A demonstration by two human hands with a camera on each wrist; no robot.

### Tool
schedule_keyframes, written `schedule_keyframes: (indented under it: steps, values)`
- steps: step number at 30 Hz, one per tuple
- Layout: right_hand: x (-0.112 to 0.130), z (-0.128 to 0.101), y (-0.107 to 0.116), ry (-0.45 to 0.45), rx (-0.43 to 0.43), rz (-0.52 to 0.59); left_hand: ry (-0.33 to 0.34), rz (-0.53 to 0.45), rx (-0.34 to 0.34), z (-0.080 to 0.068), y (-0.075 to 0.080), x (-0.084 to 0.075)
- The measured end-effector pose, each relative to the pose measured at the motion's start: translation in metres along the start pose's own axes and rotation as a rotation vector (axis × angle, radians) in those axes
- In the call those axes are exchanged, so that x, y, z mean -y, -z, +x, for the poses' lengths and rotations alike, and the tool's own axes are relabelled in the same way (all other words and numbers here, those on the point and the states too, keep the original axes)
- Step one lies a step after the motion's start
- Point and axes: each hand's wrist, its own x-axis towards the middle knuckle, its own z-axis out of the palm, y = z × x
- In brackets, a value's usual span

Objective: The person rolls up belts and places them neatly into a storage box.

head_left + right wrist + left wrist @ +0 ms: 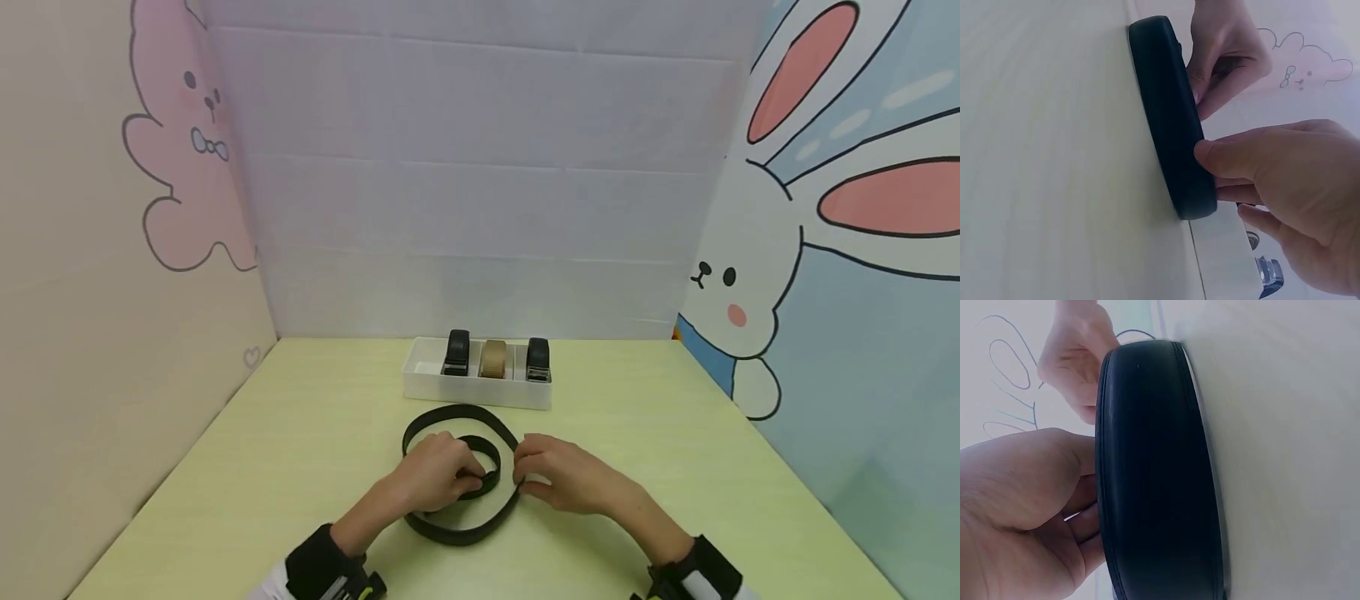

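In front of the white tray [480, 392] of rolled belts, a black leather belt [457, 533] lies loosely coiled on the worktop, the left hand [435, 479] pinching its inner coil, the right hand [566, 475] pinching its outer loop.

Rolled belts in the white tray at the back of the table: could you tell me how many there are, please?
3, standing side by side in the white tray: a black roll on the left, a tan roll in the middle, another black roll on the right.
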Motion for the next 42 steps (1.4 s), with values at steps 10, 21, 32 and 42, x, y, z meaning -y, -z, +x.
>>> schedule_keyframes:
  steps: [10, 21, 32, 42]
  values:
    - [0.017, 0.013, -0.021, 0.093, -0.102, 0.056, -0.056, 0.012, -0.013, 0.001, -0.005, -0.005]
    - [0.014, 0.013, -0.017, -0.046, -0.176, 0.139, -0.074, 0.035, 0.003, 0.002, -0.013, -0.014]
    - [0.01, 0.017, -0.017, -0.1, -0.066, 0.183, -0.066, -0.004, 0.003, 0.0, -0.007, -0.015]
    - [0.014, 0.015, -0.012, -0.094, -0.046, 0.127, -0.067, 0.076, -0.012, -0.001, -0.005, -0.012]
